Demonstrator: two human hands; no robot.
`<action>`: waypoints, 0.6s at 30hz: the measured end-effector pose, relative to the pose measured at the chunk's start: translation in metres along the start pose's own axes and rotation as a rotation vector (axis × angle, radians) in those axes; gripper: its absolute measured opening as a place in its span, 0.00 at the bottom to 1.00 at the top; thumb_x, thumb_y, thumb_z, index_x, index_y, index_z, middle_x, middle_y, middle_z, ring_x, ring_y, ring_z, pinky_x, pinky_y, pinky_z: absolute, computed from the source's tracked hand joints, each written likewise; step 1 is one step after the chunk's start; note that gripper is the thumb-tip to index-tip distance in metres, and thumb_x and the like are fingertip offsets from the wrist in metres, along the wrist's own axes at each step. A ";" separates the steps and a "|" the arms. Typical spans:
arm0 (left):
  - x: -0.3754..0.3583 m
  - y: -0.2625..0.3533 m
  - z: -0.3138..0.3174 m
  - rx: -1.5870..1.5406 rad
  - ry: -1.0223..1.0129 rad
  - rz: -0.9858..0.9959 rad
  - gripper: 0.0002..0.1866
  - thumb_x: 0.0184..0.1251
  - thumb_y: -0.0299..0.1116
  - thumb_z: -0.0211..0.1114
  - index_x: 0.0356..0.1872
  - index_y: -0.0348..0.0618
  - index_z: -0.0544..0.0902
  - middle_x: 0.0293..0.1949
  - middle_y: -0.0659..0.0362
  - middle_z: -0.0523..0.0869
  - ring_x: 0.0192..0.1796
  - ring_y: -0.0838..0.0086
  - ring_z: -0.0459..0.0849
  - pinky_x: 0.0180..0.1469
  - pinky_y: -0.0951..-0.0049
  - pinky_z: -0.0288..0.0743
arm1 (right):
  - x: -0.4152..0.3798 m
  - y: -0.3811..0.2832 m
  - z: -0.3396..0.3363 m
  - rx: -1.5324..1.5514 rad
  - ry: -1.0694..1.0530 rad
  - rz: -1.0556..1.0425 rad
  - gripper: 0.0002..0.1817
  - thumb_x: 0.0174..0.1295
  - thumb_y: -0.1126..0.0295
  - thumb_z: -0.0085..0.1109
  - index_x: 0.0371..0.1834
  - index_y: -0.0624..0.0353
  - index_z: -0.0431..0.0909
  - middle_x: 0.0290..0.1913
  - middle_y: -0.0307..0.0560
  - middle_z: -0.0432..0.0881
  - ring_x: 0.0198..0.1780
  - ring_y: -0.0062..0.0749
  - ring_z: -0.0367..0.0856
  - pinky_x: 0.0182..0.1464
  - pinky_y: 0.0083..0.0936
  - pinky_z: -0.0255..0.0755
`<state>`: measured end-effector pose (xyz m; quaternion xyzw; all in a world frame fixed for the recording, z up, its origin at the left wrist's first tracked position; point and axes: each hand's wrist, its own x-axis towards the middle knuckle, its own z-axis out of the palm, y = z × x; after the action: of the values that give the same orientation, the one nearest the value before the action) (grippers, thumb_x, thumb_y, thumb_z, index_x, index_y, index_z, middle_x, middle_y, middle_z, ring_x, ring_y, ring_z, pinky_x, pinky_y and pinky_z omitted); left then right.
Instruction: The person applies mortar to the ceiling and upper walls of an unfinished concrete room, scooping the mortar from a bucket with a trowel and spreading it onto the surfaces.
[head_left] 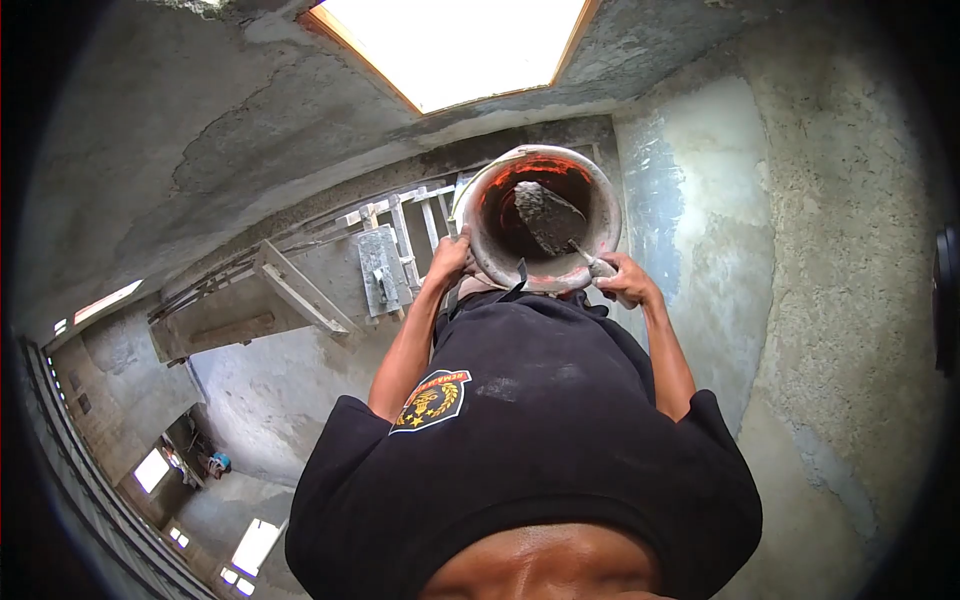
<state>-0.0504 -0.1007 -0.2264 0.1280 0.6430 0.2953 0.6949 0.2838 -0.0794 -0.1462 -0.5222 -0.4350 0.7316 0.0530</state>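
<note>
A round bucket (606, 215) with a pale, crusted rim and reddish-orange inner wall is tilted up in front of my body. My left hand (452, 256) is closed on its left rim. On the right, my right hand (627, 279) grips the handle of a trowel (548, 217), close to the bucket's lower right rim. The trowel's blade lies inside the bucket, covered with grey mortar. A flat float (380, 270) with a handle rests on the planks left of my left hand.
Wooden scaffolding (300, 292) with planks and rails runs along the left. A rough plastered wall (840, 270) stands at the right, and a bright window opening (450, 45) is ahead. A lower floor area shows at the bottom left.
</note>
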 end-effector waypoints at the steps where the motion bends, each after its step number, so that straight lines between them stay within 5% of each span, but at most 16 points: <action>1: 0.002 -0.005 -0.002 -0.011 0.004 -0.006 0.23 0.68 0.48 0.50 0.17 0.43 0.66 0.11 0.67 0.61 0.12 0.81 0.58 0.14 0.76 0.52 | 0.004 0.007 0.002 -0.023 -0.013 -0.012 0.16 0.44 0.71 0.61 0.37 0.63 0.76 0.22 0.37 0.73 0.20 0.19 0.70 0.22 0.19 0.66; 4: 0.001 -0.007 0.001 -0.023 0.008 -0.037 0.21 0.69 0.46 0.49 0.22 0.39 0.69 0.13 0.67 0.62 0.13 0.82 0.59 0.14 0.77 0.52 | 0.004 0.009 0.011 -0.060 -0.010 -0.060 0.19 0.43 0.70 0.62 0.40 0.65 0.76 0.25 0.38 0.75 0.26 0.20 0.73 0.29 0.20 0.68; 8: 0.012 -0.012 -0.003 0.040 0.029 0.032 0.27 0.67 0.51 0.50 0.12 0.44 0.65 0.10 0.65 0.63 0.11 0.80 0.60 0.13 0.73 0.56 | 0.023 0.026 0.018 -0.105 0.004 -0.243 0.24 0.41 0.68 0.63 0.44 0.67 0.75 0.32 0.39 0.77 0.36 0.23 0.73 0.41 0.22 0.68; 10: 0.005 -0.008 -0.005 0.029 -0.009 0.038 0.24 0.67 0.49 0.51 0.18 0.39 0.70 0.13 0.66 0.65 0.12 0.81 0.61 0.13 0.76 0.56 | 0.018 0.005 0.025 -0.144 0.038 -0.260 0.23 0.41 0.67 0.63 0.42 0.67 0.75 0.33 0.39 0.77 0.37 0.23 0.73 0.43 0.23 0.68; 12: -0.006 0.004 0.003 0.274 0.171 0.138 0.25 0.66 0.49 0.53 0.19 0.35 0.72 0.14 0.63 0.69 0.13 0.78 0.67 0.13 0.74 0.62 | 0.018 -0.008 0.028 -0.095 0.005 -0.224 0.20 0.44 0.66 0.61 0.40 0.66 0.75 0.33 0.39 0.77 0.37 0.23 0.72 0.43 0.23 0.68; 14: 0.000 0.001 0.002 0.379 0.207 0.294 0.20 0.65 0.45 0.54 0.29 0.33 0.74 0.16 0.60 0.72 0.16 0.74 0.72 0.15 0.73 0.69 | 0.017 -0.019 0.029 -0.114 0.056 -0.222 0.12 0.49 0.64 0.57 0.31 0.62 0.74 0.23 0.37 0.73 0.21 0.18 0.69 0.24 0.20 0.66; 16: 0.012 0.007 0.005 0.514 0.442 0.514 0.18 0.64 0.45 0.55 0.34 0.36 0.74 0.18 0.60 0.74 0.18 0.76 0.74 0.15 0.72 0.69 | 0.014 -0.043 0.036 0.115 0.086 -0.308 0.12 0.52 0.63 0.50 0.30 0.61 0.73 0.20 0.37 0.71 0.17 0.18 0.68 0.20 0.18 0.64; 18: -0.010 0.045 0.017 0.476 0.334 0.593 0.18 0.64 0.46 0.55 0.36 0.38 0.73 0.21 0.59 0.75 0.19 0.76 0.74 0.17 0.73 0.69 | 0.012 -0.075 0.038 0.213 0.127 -0.303 0.17 0.51 0.59 0.48 0.33 0.63 0.73 0.21 0.39 0.71 0.18 0.20 0.69 0.22 0.17 0.68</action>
<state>-0.0448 -0.0678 -0.1905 0.4150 0.7327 0.3423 0.4169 0.2194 -0.0491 -0.0997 -0.4873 -0.4243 0.7229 0.2448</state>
